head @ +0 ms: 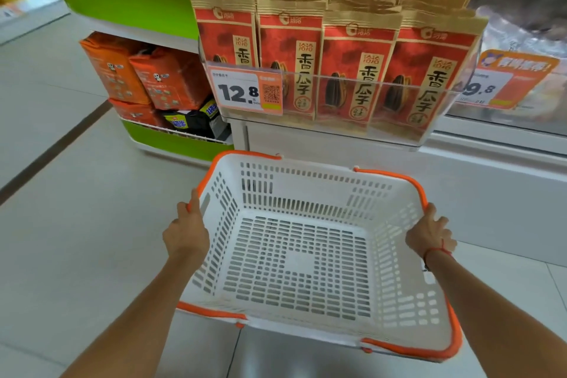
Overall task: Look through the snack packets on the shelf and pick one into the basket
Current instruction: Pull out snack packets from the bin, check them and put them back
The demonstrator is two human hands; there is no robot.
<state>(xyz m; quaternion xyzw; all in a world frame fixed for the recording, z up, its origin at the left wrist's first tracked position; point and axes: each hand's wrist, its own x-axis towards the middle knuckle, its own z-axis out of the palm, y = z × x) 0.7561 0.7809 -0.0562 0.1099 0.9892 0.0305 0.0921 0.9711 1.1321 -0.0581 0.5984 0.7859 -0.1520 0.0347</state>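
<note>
The left hand point(186, 232) curls its grip over the left rim of a white slotted plastic basket with orange handles point(306, 193), thumb on the orange edge. The right hand point(430, 233), a red string bracelet point(437, 252) at its wrist, clasps the right rim the same way. The basket hangs between them above the pale tiled floor point(76, 224), nothing inside it. Beyond its far rim, on a clear-fronted shelf point(337, 92), stand rows of red and tan paper sunflower-seed packets point(356, 70), upright, well apart from both hands. An orange price tag reading 12.8 point(245, 92) sits at the shelf's left front corner.
</note>
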